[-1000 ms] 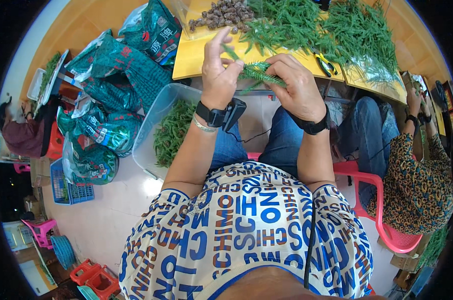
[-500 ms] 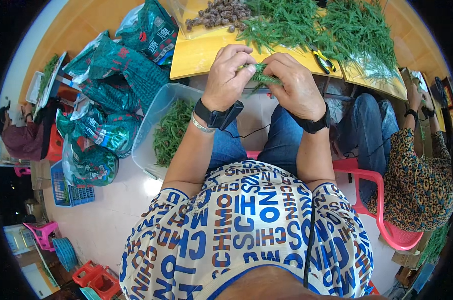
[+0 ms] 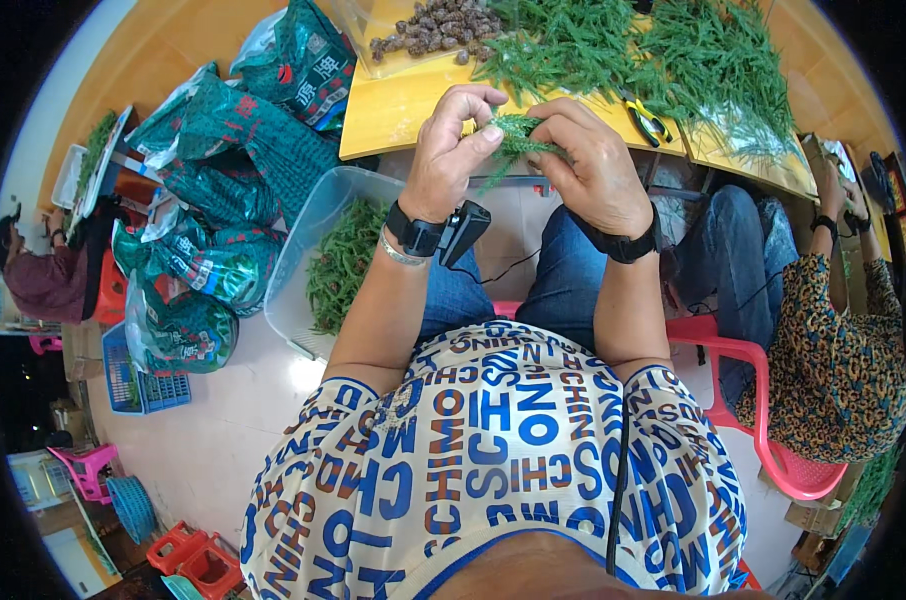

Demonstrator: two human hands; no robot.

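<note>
Fingers [image 3: 491, 134] of left hand [image 3: 447, 152] and right hand [image 3: 595, 172] are pinching a bristly, green, needle-leaved sprig [image 3: 516, 129], probably feeling light and springy, favouring a stem grip

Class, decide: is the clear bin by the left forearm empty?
Not empty: green sprigs lie inside the bin, seen through its open top.

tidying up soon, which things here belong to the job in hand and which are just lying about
Likely in the work:
green sprig, held by left grip and right grip
loose greenery on the yellow table
clear bin of greenery
brown cones
pliers, unheld

Seemingly just lying about:
round blue basket
pink stool
teal bags, contents unclear
</note>
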